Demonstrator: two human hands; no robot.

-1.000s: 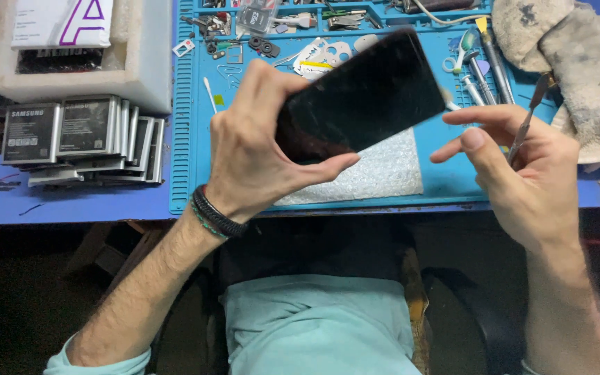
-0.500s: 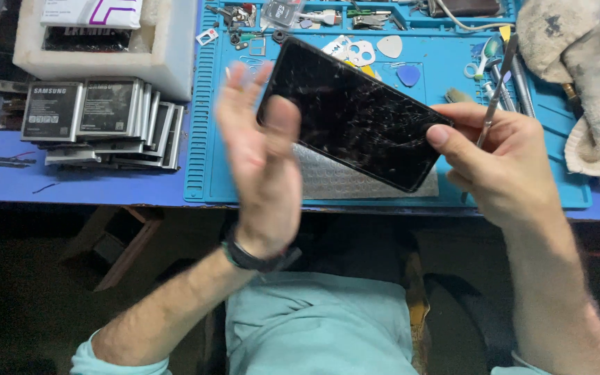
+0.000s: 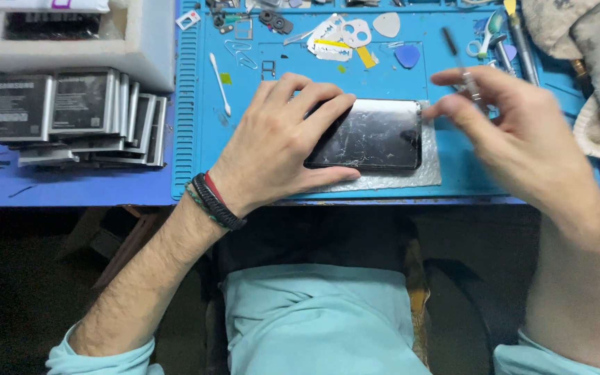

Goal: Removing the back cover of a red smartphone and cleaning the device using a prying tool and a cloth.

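A black phone with a cracked screen (image 3: 376,134) lies flat on a pale cloth pad (image 3: 430,167) on the blue work mat (image 3: 203,139). My left hand (image 3: 276,146) rests on the phone's left end, fingers over its top edge and thumb along its bottom edge, pressing it down. My right hand (image 3: 515,135) hovers just right of the phone, blurred, pinching a thin metal tool (image 3: 461,66) that points up and away.
A row of phone batteries (image 3: 78,114) stands at the left below a white foam box (image 3: 71,35). Small parts, picks (image 3: 405,55), a cotton swab (image 3: 220,83) and tweezers lie along the mat's far edge. Dirty cloths (image 3: 592,62) sit at the right.
The phone has come down from the air, where my right hand held it tilted, onto the pad. My left hand now lies on it and my right hand has let go.
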